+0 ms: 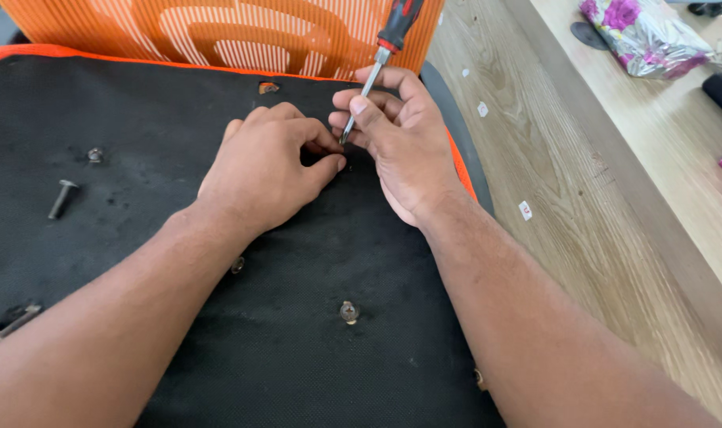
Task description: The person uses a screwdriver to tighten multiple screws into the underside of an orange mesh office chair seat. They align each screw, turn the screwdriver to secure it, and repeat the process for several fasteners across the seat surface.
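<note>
Right hand (404, 139) grips screwdriver (382, 55) by metal shaft, red-and-black handle pointing up and away, tip down near black seat underside (178, 182); left hand (270, 162) just beside it, fingertips pinched together at screwdriver tip, what they pinch hidden; loose bolt (62, 196) lies well to left on seat; another bolt (349, 311) stands in seat nearer person; orange mesh backrest (218, 36) behind; wooden floor (567, 206) to right.

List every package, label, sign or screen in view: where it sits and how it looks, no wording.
Shiny wrapped package: top right on the pale ledge, crumpled, silver with purple-pink flowers.
Small sticker: wooden floor right of the black pad, white, squarish.
Second small sticker: floor farther up, white, squarish.
No signs or screens.
</note>
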